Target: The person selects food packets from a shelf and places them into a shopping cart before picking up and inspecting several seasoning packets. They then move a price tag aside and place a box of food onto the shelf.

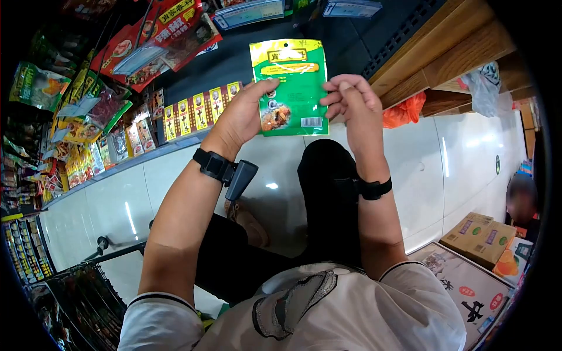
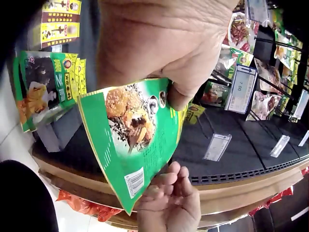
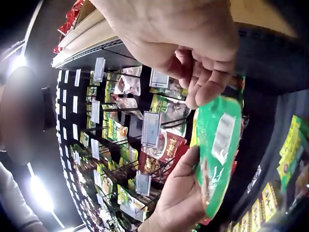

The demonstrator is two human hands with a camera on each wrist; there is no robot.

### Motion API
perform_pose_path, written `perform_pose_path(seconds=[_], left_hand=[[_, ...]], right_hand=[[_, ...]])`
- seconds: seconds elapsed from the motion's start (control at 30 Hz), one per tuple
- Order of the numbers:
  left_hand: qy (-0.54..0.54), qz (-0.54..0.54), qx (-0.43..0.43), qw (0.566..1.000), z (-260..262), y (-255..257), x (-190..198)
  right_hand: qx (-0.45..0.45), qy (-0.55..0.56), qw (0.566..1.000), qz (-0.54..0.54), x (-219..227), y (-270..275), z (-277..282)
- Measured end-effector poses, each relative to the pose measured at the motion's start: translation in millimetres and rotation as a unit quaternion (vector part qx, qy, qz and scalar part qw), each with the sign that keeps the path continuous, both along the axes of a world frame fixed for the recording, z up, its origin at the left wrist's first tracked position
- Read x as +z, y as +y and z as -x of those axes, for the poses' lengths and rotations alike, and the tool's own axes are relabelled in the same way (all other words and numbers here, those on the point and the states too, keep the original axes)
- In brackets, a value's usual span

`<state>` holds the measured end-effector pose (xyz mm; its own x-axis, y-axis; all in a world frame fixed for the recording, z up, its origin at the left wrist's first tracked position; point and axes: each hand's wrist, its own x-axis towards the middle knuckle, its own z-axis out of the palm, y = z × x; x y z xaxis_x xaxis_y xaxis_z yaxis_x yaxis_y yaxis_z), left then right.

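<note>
A green and yellow packet (image 1: 297, 96) is held up in front of the body, its barcode at the lower right in the head view. The left hand (image 1: 242, 114) grips its left edge, thumb on the printed face and fingers behind. At the right edge, the right hand (image 1: 356, 108) has bent fingers close to or touching the packet; whether it pinches the edge is unclear. In the left wrist view the packet (image 2: 135, 130) slants down towards the right hand (image 2: 169, 203). The right wrist view shows the left hand (image 3: 181, 193) under the packet (image 3: 219, 150).
Shelving with hanging packets (image 1: 41, 85) and yellow boxes (image 1: 202, 111) stands at the left and ahead. Wooden shelf boards (image 1: 439, 52) with an orange bag (image 1: 404, 111) are at the right. Cartons (image 1: 477, 237) lie lower right; a black basket (image 1: 88, 298) is lower left.
</note>
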<state>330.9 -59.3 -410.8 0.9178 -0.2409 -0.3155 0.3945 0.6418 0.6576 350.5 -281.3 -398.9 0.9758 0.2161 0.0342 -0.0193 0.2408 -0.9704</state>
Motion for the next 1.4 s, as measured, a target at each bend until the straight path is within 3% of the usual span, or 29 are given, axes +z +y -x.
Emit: perform_pose_path(seconds=[0.13, 0.23, 0.33, 0.43, 1.4], left_hand=[[-0.006, 0.019, 0.002, 1.000, -1.4, 4.1, 1.1], [-0.011, 0.057, 0.006, 0.998, -4.9, 5.2, -2.2], [-0.018, 0.061, 0.004, 0.998, -8.9, 7.2, -4.1], [-0.018, 0.054, 0.011, 0.998, -8.3, 8.0, -4.6], [-0.049, -0.002, 0.003, 0.999, -5.0, 2.1, 3.7]], right_hand=[[-0.040, -0.012, 0.999, 0.035, -7.4, -2.4, -7.5], [0.002, 0.052, 0.999, 0.004, -4.0, 3.5, -4.5], [0.059, 0.074, 0.994, 0.046, -14.3, 2.2, -7.4], [0.075, 0.042, 0.996, 0.031, -23.6, 6.5, -9.7], [0.068, 0.042, 0.997, -0.024, -11.5, 15.4, -14.3]])
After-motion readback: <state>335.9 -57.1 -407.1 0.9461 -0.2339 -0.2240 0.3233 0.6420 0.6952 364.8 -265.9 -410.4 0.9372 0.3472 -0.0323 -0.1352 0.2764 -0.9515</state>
